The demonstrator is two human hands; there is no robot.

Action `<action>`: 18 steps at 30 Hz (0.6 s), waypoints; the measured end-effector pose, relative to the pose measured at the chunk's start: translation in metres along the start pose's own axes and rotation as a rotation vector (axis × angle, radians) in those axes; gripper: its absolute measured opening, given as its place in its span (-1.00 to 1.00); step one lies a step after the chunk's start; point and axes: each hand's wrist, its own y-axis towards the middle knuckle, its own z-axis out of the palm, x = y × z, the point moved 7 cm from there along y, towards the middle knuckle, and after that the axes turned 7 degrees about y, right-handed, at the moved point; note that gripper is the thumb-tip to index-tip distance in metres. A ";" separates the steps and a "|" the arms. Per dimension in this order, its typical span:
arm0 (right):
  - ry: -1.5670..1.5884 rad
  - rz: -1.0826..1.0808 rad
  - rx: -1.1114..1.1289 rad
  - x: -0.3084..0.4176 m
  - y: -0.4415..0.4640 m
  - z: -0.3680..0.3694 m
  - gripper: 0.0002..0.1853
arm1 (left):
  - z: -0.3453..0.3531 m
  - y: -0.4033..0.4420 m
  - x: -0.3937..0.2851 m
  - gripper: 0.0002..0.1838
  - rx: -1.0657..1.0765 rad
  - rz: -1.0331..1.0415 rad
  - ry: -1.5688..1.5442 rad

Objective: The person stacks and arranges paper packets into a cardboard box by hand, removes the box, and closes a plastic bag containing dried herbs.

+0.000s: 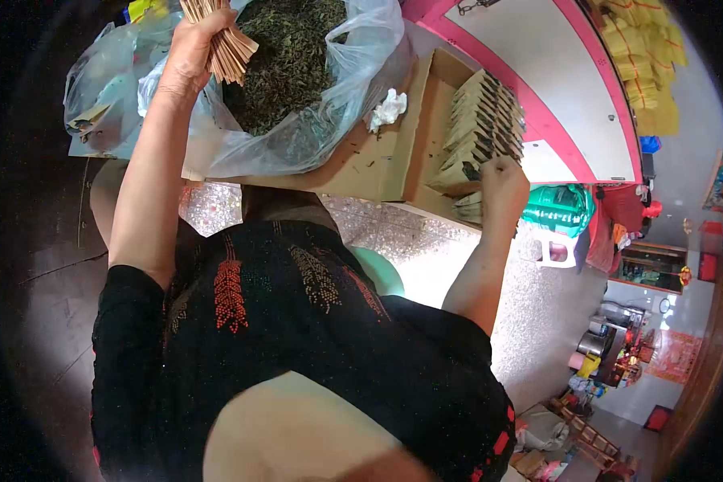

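Observation:
At the top left, my left hand [191, 50] is closed around a bundle of thin, light-brown strips [230, 55], held above the edge of a clear plastic bag [305, 149]. Dark dried leaves [285, 68] fill that bag. On the right, my right hand [504, 186] is at the side of an open cardboard box [416, 149], its fingers bent over the near end of a row of brown paper packets [480, 120] with dark contents at their tops. What those fingers grip, if anything, is too small to make out.
A crumpled white tissue [388, 110] lies between the bag and the box. Another plastic bag [104, 88] is at the far left. Beyond the box stands a pink-and-white cabinet [562, 72], with a green bag [558, 209] near it on the floor.

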 end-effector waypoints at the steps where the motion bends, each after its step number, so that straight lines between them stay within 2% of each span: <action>1: -0.019 -0.078 -0.024 0.005 -0.005 0.002 -0.87 | -0.001 0.002 0.001 -0.59 0.020 0.027 0.012; 2: -0.016 -0.076 -0.023 0.006 -0.009 0.006 -0.87 | -0.001 0.004 0.001 -0.58 0.040 0.055 0.026; 4: 0.069 -0.238 0.012 0.022 -0.020 0.013 -0.88 | 0.006 0.000 -0.003 -0.56 0.021 0.022 0.044; 6: 0.013 -0.257 0.024 0.030 -0.027 0.019 -0.89 | 0.013 -0.004 -0.003 -0.56 0.027 -0.065 0.077; 9: -0.136 -0.387 -0.024 0.035 -0.033 0.027 -0.89 | 0.019 -0.004 0.001 -0.56 0.077 -0.055 0.090; 15: -0.106 -0.264 -0.019 0.024 -0.040 0.016 -0.96 | 0.011 0.002 0.005 -0.58 0.074 -0.014 0.095; 18: -0.170 -0.278 -0.043 0.009 -0.040 0.016 -0.96 | 0.012 0.002 0.009 -0.58 0.080 -0.001 0.088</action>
